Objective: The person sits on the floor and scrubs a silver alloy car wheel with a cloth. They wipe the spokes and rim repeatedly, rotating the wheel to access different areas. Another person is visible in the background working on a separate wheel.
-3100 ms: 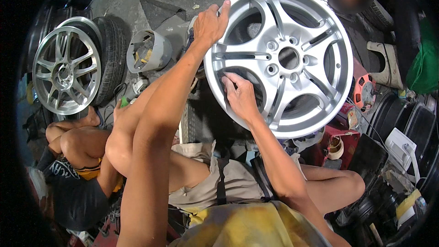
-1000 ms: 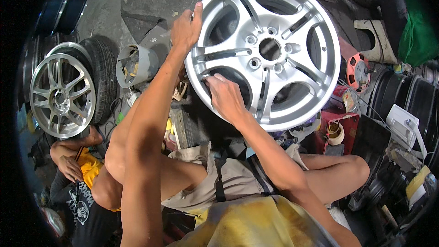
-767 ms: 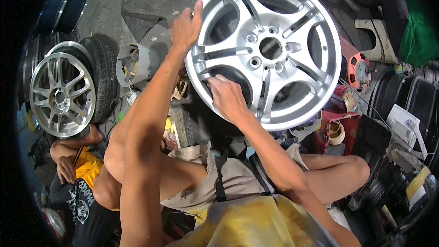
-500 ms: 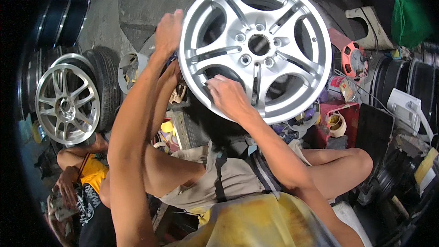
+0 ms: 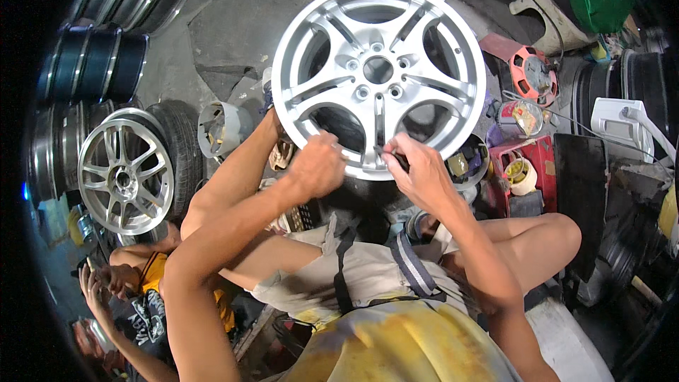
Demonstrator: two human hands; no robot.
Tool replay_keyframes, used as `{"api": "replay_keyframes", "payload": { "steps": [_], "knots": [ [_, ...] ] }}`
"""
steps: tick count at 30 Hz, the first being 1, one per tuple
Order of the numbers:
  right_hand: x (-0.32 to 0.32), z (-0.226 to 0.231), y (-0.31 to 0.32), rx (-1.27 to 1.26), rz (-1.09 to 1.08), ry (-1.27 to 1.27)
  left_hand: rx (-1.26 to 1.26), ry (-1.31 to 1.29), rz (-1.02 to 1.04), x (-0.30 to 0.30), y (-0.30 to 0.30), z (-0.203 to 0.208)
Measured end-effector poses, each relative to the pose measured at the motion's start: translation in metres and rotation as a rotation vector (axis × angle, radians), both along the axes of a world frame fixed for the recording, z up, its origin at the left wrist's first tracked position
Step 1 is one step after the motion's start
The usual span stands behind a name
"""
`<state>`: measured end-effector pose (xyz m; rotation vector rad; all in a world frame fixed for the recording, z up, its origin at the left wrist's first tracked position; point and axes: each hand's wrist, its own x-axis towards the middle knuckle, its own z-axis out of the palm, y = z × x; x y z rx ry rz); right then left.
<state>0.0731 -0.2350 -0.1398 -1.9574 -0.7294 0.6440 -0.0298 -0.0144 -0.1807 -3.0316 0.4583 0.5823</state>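
Observation:
A silver alloy wheel rim (image 5: 378,102) with several double spokes stands tilted before me, its face toward me. My left hand (image 5: 316,168) is closed at the near-left part of its outer lip. What lies in those fingers, if anything, is hidden. On the other side of the bottom spoke, my right hand (image 5: 423,173) is closed in a pinch at the spoke's outer end. A small dark thing (image 5: 382,151) shows at its fingertips, too small to name.
A second silver wheel (image 5: 126,178) leans on a tyre (image 5: 180,141) at left, beside a white bucket (image 5: 221,131). A person (image 5: 145,293) sits at lower left. To the right are a tin (image 5: 518,119), a red box (image 5: 498,182) and an orange-red reel (image 5: 532,74). Dark rims (image 5: 92,67) are stacked far left.
My left hand has come down from the rim's left side to its near-left lip. My right hand has moved right to the bottom spoke. The view has shifted slightly.

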Motion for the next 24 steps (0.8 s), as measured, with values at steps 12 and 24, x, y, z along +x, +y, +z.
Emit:
{"api": "replay_keyframes", "payload": {
  "steps": [12,24],
  "knots": [
    [-0.026,-0.005,-0.025,0.005,0.043,-0.076,0.234,-0.052,0.005,-0.016,0.011,-0.015],
    [-0.042,0.010,-0.020,-0.063,0.090,-0.077,0.495,0.041,0.093,0.009,0.018,-0.017]
  ]
}}
